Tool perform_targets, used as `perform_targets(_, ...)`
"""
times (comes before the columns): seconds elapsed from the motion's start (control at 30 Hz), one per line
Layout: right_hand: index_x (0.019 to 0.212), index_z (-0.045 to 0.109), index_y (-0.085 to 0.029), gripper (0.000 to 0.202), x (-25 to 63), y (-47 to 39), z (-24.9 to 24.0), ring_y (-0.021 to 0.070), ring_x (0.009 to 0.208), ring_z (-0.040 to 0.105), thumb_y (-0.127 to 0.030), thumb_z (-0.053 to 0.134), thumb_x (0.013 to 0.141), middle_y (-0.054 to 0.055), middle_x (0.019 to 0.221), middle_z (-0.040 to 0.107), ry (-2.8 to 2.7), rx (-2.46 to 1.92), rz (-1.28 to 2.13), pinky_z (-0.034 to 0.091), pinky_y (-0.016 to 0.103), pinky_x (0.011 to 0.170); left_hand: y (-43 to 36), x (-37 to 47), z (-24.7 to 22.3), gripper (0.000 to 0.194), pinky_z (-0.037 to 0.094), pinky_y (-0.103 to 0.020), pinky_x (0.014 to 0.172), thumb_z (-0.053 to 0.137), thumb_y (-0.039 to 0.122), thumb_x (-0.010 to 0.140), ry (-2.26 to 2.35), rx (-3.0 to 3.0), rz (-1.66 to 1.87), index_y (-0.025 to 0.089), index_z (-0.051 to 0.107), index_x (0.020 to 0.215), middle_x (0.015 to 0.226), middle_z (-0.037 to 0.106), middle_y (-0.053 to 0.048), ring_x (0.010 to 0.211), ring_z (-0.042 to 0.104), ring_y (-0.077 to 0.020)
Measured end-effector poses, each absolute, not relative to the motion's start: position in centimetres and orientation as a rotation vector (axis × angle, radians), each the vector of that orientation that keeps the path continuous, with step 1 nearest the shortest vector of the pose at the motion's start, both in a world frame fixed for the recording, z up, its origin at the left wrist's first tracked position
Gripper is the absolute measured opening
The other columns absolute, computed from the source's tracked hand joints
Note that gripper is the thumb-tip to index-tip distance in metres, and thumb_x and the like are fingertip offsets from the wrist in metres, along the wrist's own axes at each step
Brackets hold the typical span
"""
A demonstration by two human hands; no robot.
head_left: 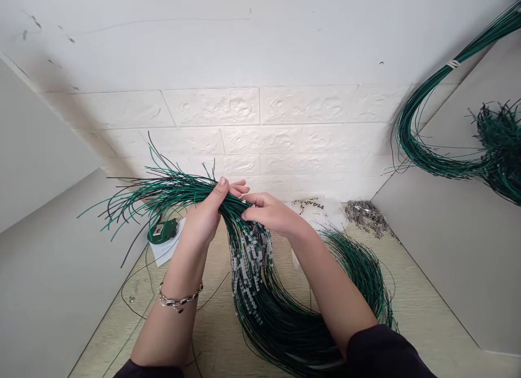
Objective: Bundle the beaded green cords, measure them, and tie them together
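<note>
Green wires jut left past the fingers, lengths curving downward.

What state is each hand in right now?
Left hand: closed around the bundle of green wires.
Right hand: fingers bent against the bundle near the white pieces; firm grip cannot be told.

- wire bundle: green and black
- small pieces along it: white
- bracelet: silver
- wall: white, brick-patterned
- tabletop: pale beige
- sleeves: dark
</note>
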State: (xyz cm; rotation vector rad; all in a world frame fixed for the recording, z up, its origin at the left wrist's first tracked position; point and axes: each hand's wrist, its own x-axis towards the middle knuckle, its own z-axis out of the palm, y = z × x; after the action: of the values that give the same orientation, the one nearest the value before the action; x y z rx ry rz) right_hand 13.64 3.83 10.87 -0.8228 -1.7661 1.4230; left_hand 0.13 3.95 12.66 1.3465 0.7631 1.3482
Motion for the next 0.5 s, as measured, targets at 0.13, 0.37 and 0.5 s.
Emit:
perform_targets(0.13, 0.078, 0.056, -0.015, 0.015, 13.45, 3.81, 10.86, 0.0088, 0.062, 0.041, -0.017, 0.046, 0.068, -0.001, 0.068, 0.047, -1.765, -0.824, 1.401, 0.034, 0.024, 0.058, 4.04, 0.07, 12.48, 0.032, 0.036, -0.038, 0.095, 0.053, 0.043, 0.073, 0.754, 1.351, 1.345, 0.017, 0.062, 0.057, 0.074, 0.065, -0.004, 0.098, 0.055, -0.0218)
perform_targets(0.37, 0.077, 0.053, -0.014, 0.013, 13.09, 3.72, 10.75, 0.0097, 0.065, 0.043, -0.023, 0.048, 0.069, 0.0, 0.071, 0.047, -1.797, -0.798, 1.334, 0.035, 0.024, 0.06, 4.1, 0.19, 12.38, 0.034, 0.038, -0.037, 0.094, 0.053, 0.045, 0.073, 0.78, 1.339, 1.37, 0.016, 0.062, 0.056, 0.072, 0.065, -0.004, 0.094, 0.058, -0.0213)
perform_targets(0.5, 0.079, 0.052, -0.016, 0.014, 12.95, 3.43, 10.72, 0.0089, 0.061, 0.043, -0.021, 0.045, 0.068, -0.001, 0.069, 0.047, -1.848, -0.889, 1.22, 0.033, 0.023, 0.056, 4.21, 0.25, 12.15, 0.037, 0.038, -0.037, 0.094, 0.056, 0.05, 0.068, 0.843, 1.286, 1.378, 0.015, 0.061, 0.056, 0.071, 0.065, -0.006, 0.094, 0.058, -0.0229)
